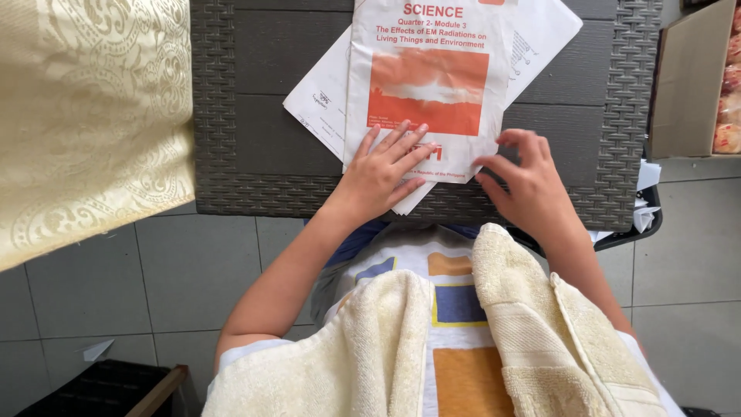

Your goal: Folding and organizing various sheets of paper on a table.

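Orange-and-white booklet lying flat at surface near edge, long axis running away from the body. Left hand spread flat on its lower corner, grasping nothing. Right hand loosely curled beside it, fingertips touching its right edge.

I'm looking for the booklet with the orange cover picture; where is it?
Head view, top centre: the booklet lies on loose white sheets on the dark wicker table, under the left hand.

A dark woven table stands on grey floor tiles in daylight.

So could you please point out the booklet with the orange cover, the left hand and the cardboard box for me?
booklet with the orange cover [429, 77]: head view, on the orange picture panel.
left hand [378, 174]: head view, on the back of the hand.
cardboard box [689, 85]: head view, on its brown side wall.
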